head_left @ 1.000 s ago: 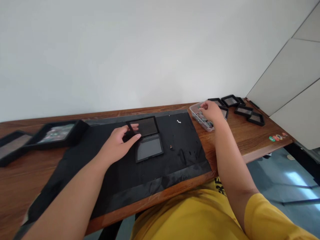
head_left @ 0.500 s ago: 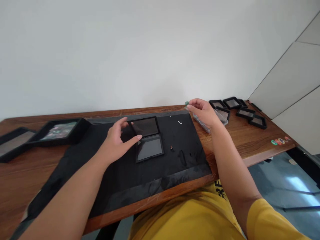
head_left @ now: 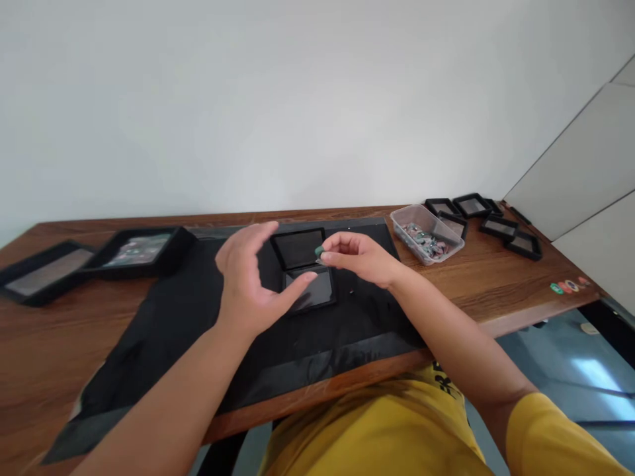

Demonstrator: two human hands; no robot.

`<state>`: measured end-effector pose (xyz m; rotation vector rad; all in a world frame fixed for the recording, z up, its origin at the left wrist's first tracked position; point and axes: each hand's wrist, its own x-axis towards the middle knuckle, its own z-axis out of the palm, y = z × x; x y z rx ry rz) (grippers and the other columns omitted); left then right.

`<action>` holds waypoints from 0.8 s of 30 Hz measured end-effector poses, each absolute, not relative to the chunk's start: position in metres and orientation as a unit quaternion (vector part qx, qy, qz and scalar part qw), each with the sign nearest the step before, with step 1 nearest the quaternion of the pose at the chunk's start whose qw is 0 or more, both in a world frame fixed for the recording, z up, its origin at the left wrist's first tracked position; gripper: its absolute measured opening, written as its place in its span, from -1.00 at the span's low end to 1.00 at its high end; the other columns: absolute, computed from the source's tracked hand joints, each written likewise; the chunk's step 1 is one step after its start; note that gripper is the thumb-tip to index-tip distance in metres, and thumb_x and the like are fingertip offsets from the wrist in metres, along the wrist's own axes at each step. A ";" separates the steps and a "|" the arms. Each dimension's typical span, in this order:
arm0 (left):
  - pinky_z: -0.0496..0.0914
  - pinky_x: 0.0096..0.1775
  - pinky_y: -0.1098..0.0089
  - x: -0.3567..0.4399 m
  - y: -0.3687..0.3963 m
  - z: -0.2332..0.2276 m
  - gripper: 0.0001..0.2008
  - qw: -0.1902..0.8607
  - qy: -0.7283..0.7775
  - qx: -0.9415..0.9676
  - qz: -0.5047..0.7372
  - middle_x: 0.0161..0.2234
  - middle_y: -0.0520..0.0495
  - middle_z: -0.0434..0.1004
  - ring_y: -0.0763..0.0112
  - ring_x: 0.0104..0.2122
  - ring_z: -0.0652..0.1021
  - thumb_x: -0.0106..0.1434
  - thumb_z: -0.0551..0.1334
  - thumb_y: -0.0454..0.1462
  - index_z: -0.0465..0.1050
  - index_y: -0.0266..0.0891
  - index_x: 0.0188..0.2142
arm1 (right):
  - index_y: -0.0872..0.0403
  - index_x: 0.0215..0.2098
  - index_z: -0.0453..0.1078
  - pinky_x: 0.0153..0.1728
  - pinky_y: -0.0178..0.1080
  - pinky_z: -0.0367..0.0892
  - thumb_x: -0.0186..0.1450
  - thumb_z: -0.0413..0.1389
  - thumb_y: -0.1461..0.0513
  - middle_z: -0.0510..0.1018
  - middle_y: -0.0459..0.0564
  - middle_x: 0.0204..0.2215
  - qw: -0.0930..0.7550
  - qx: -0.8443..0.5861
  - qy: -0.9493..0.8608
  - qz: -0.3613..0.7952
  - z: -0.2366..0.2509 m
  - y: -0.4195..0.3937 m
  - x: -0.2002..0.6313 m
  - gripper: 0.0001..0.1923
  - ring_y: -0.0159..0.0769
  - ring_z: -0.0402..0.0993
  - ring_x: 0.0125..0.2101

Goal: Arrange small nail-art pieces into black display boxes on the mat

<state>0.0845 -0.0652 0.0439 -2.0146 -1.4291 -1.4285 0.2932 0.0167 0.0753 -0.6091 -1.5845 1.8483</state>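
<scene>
My right hand [head_left: 362, 259] pinches a small green piece [head_left: 319, 251] between thumb and fingertips, above the opened black frame. A bit of something pale shows at the same fingertips, too small to name. My left hand [head_left: 251, 284] is raised on the frame's left, thumb and fingers spread, holding nothing. The black frame's upper half [head_left: 300, 250] and its clear-panelled lower half [head_left: 317, 291] lie unfolded on a black mat [head_left: 173, 317]; my left thumb and right fingers partly cover them.
A clear plastic tub [head_left: 421, 215] holds many small pieces in mixed colours, right of the mat. Several black frames [head_left: 499, 228] lie behind it, at the far right. On the left are a black frame [head_left: 40, 277] and a thicker one with a colourful panel [head_left: 139, 254]. A wall stands behind.
My right hand has come left from beside the tub to above the opened frame, carrying the green piece. My left hand has let go of the frame's edge and lifted, fingers spread.
</scene>
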 end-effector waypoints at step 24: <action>0.61 -0.07 0.19 0.093 -0.072 0.056 -0.63 -0.185 -0.550 -0.639 -0.505 -0.37 0.01 0.70 0.21 -0.31 0.70 0.23 0.39 -0.02 0.61 -0.08 -0.03 | 0.02 -0.31 0.49 -0.36 -0.38 0.35 0.09 0.55 0.11 0.56 -0.20 -0.41 0.268 -0.283 -0.545 0.742 0.067 0.004 0.279 -0.62 -0.46 0.42 -0.41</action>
